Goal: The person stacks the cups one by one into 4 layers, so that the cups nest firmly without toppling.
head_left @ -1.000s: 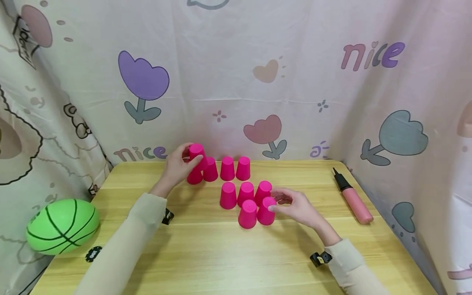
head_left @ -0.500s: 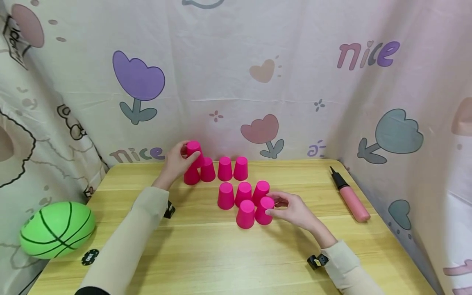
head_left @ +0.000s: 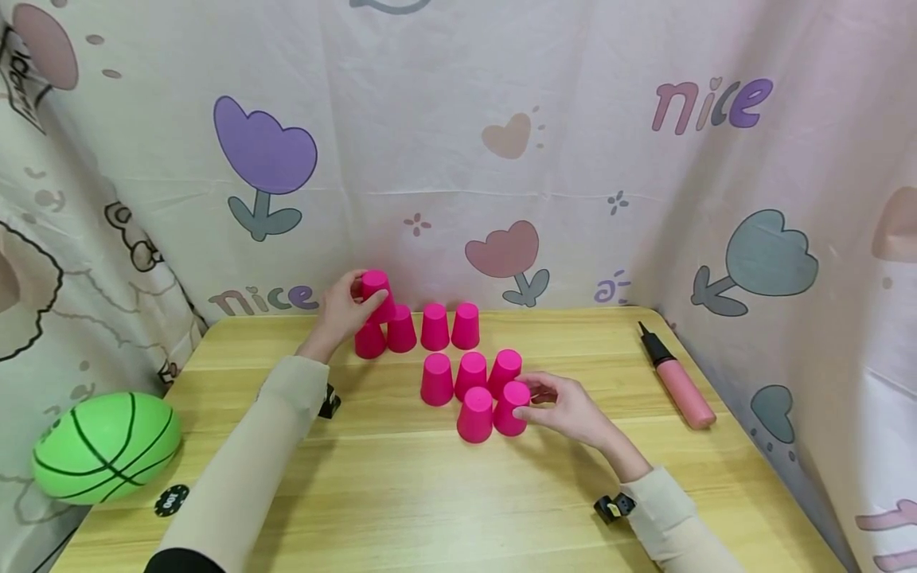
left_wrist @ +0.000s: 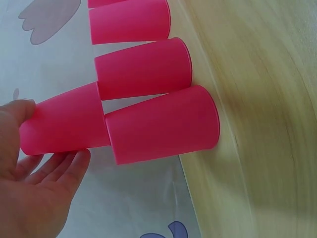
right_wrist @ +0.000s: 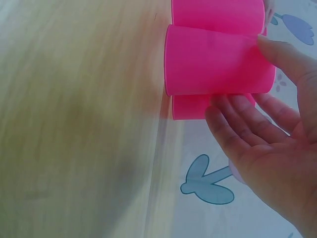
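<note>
In the head view my left hand (head_left: 340, 312) pinches an upside-down pink cup (head_left: 377, 298) between thumb and fingers. Its rim meets the bases of the two leftmost cups in the back row, straddling the lower left cup (left_wrist: 163, 126) and its neighbour (left_wrist: 146, 69) in the left wrist view. My right hand (head_left: 571, 407) has its thumb and fingers round another upside-down pink cup (head_left: 512, 410), the front right one of a nearer group. Beside that stands a front left cup (head_left: 476, 415); behind them is a row of three, including a left-end cup (head_left: 437, 380).
The back row continues right with two more pink cups, one at its right end (head_left: 466, 326). A green ball (head_left: 107, 448) and black chip (head_left: 172, 500) lie at the left. A pink hand pump (head_left: 684, 390) lies near the table's right edge. A printed curtain (head_left: 423, 119) hangs behind.
The whole head view has shifted slightly. My left hand keeps the upper cup at the same place over the two cups, and my right hand stays at its cup.
</note>
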Available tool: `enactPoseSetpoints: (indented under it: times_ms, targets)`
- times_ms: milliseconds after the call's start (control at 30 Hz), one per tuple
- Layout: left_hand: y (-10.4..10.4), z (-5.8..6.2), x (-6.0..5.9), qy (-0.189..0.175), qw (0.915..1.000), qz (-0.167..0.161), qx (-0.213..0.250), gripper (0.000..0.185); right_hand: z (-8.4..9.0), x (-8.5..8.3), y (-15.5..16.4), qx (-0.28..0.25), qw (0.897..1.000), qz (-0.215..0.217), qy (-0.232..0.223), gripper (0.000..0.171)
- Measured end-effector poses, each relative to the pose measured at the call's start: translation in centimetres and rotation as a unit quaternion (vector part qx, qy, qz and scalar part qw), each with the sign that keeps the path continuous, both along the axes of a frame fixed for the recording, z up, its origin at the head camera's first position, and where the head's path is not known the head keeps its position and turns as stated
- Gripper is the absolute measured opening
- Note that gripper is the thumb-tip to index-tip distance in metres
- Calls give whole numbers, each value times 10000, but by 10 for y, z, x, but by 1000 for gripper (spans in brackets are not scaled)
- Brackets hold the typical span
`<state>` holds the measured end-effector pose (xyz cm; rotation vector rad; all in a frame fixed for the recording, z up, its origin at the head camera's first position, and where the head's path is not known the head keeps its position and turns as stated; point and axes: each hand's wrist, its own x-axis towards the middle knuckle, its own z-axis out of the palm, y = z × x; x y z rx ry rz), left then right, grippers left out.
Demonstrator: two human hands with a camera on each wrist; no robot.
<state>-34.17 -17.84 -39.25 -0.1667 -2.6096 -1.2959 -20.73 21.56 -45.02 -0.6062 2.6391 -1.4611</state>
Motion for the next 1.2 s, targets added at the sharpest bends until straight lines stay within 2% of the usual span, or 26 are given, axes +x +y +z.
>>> enactPoseSetpoints:
  times_ms: [300,533,833,1000,1100,1200]
  targets:
    - [0,0,-1,-12,10000,22,-65,63,15,8,-7,-48,9999,-3,-116,49]
    - [-2,3,3,-67,9999,-146,-27,69,10,3,2,39,9999,-89,80,52]
    - [-9,3,7,-61,9998,-209,-49,75,23,2,9,49,9994,-178,297,51]
    - [-13,2,17,182,9995,-259,78,74,41,0,10,108,9987,-288,409,50]
    - [-16,0,29,319,9988,-335,170,69,56,-3,11,5,9984,-300,475,48]
    - [-18,-4,42,291,9985,-405,210,64,71,-8,10,-120,9977,-307,587,48]
